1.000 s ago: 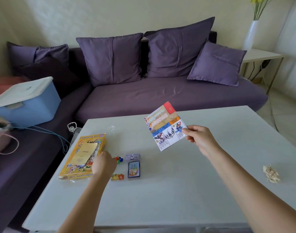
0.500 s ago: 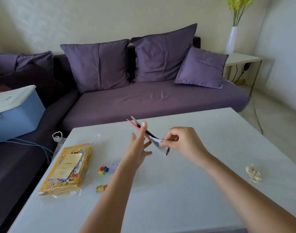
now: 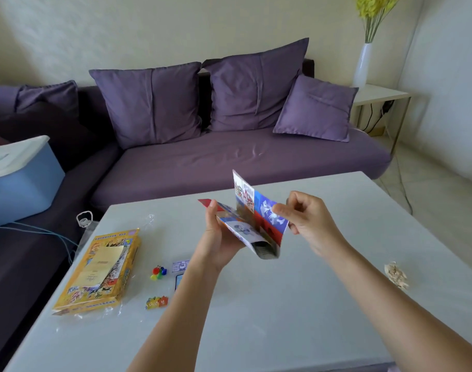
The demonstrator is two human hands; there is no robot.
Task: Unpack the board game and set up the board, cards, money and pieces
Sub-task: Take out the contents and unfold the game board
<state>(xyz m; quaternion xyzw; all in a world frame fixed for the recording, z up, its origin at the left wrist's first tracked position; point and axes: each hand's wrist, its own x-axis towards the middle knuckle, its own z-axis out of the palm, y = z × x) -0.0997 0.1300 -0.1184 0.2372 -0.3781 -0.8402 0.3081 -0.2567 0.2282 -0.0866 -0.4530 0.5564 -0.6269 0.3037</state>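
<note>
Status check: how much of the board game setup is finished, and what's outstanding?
Done: pawns, a small purple stack and a strip of coloured pieces lie out on the table beside the yellow box. In hand: the left hand and right hand hold the folded board in the air, partly opened. Left: lay the board flat, then arrange cards, money and pieces around it.

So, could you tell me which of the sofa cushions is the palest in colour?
The smaller cushion at the right end of the sofa; it is pale lilac, while the others are a deeper purple and larger.
</note>
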